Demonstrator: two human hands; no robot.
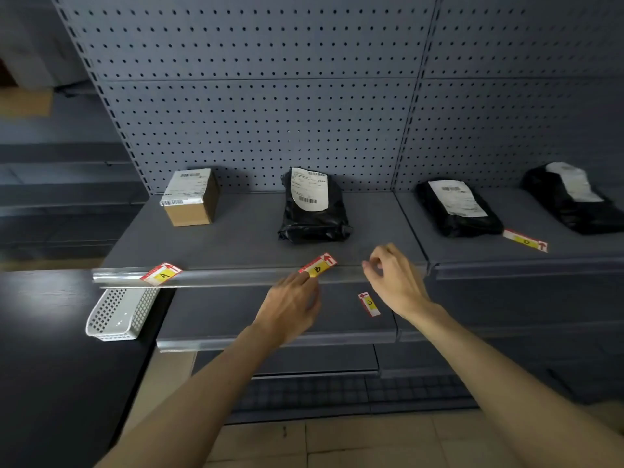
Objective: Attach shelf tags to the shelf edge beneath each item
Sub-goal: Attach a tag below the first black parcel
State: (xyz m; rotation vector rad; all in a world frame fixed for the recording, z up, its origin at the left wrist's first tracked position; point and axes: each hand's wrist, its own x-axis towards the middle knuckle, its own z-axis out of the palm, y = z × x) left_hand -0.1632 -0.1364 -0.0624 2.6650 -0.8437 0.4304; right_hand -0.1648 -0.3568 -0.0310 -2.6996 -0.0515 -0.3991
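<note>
Tag A (pixel 161 273) sits tilted in the clear strip of the shelf edge (pixel 219 278), below a cardboard box (pixel 191 197). Tag B (pixel 318 265) lies at the edge below a black parcel (pixel 314 211), with the fingertips of my left hand (pixel 290 305) on its lower left end. My right hand (pixel 393 276) hovers to its right, fingers loosely curled and holding nothing. Tag C (pixel 369 304) rests on the lower shelf. Tag D (pixel 525 240) lies on the right shelf in front of a second black parcel (pixel 457 207).
A third black parcel (pixel 574 197) lies at the far right. A white mesh basket (pixel 116 314) stands on a dark surface at the left, below the shelf edge. Pegboard backs the shelves. Tiled floor shows below.
</note>
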